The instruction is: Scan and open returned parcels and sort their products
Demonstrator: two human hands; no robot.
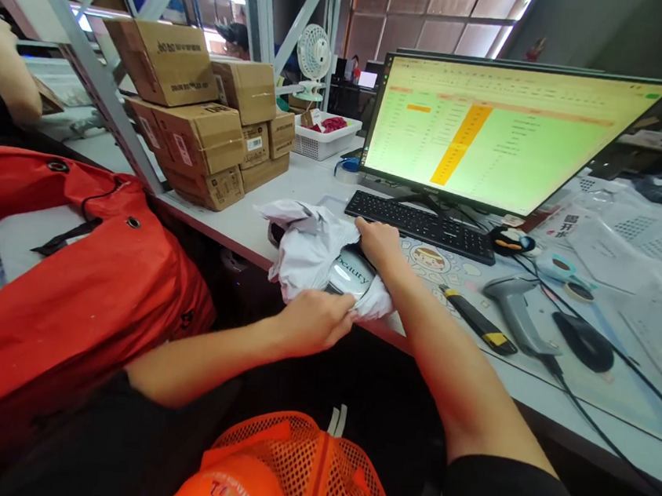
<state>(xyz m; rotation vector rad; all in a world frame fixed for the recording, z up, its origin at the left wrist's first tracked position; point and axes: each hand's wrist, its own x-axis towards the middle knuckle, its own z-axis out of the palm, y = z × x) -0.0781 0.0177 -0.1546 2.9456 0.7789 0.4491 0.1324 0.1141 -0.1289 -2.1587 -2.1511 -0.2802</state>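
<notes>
A crumpled white plastic mailer bag (307, 249) lies at the desk's front edge with a round item printed "Beauty" (352, 275) showing through it. My left hand (314, 321) pinches the near edge of the bag, fingers closed on the plastic. My right hand (379, 243) presses on the bag's far side, fingers curled over it, just in front of the black keyboard (422, 224).
A monitor (497, 131) with a green spreadsheet stands behind the keyboard. A barcode scanner (517, 311), a utility knife (477, 320), a mouse (584, 342) and tape rolls lie to the right. Stacked cardboard boxes (203, 116) stand left. A large red bag (55, 282) hangs at my left; another person's arm (4, 64) shows far left.
</notes>
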